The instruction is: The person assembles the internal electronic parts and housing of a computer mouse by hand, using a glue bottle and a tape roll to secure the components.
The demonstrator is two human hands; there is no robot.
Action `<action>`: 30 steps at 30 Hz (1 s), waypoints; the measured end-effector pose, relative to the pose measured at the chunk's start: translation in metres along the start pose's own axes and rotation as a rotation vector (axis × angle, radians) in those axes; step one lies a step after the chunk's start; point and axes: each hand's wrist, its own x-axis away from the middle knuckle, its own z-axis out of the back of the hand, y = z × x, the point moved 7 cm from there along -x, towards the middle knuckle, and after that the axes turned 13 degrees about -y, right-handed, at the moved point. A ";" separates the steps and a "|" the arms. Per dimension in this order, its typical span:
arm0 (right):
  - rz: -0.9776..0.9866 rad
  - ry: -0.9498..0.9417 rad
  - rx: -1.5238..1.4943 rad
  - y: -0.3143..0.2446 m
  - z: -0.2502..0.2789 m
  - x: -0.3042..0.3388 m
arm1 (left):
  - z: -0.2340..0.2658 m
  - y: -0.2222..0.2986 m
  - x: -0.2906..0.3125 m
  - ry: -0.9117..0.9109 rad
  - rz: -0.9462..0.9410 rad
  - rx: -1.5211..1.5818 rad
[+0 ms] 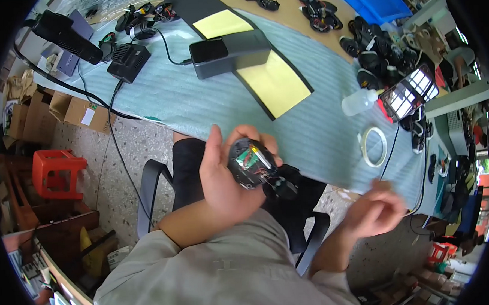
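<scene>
Left hand (224, 178) curled around an opened round black device (251, 164), gripping it up in front of the chest, off the table (209, 102) and over the lap. Innards showing: a green board, a shiny metal strip, thin red wires trailing down to a small black piece (283, 187) dangling just below. Right hand (373, 208) down at the lower right, blurred, fingers bunched together; holding anything or not, impossible to tell.

Biggest worry: those wires. Small black piece hanging by them alone, nothing supporting it; one tug or a swing of the wrist probably enough to snap a solder joint. Second worry: grip from one side only, thumb up and fingers wrapped at the far rim, nothing beneath but lap and floor. A slip likely means a drop onto the hard speckled floor (127, 157). Third: exposed board facing up, bare fingertips right at its edge, so a smudge or a bent part quite possible.

Tape roll (373, 146), clear bottle (360, 101) and lit phone (409, 92) well apart on the table, no threat there.
</scene>
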 end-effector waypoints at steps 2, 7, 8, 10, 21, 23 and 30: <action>-0.356 -0.007 -0.419 0.011 -0.058 0.040 | -0.014 -0.017 -0.006 -0.056 0.096 0.182; -0.595 -0.089 -0.533 0.001 -0.114 0.078 | -0.032 -0.038 -0.003 -0.090 0.171 0.369; -0.601 -0.093 -0.531 0.007 -0.111 0.080 | -0.032 -0.040 -0.003 -0.078 0.165 0.338; -0.201 -0.157 -0.194 -0.004 -0.097 0.072 | -0.029 -0.041 -0.001 -0.052 0.153 0.303; 0.037 -0.339 -0.032 -0.021 -0.084 0.052 | -0.013 -0.039 -0.005 -0.013 0.093 0.020; 0.023 -0.281 0.073 -0.022 -0.077 0.055 | -0.012 -0.037 -0.003 -0.044 0.087 -0.124; 0.110 -0.181 -0.031 -0.027 -0.075 0.042 | -0.017 -0.024 0.005 -0.256 -0.117 -0.498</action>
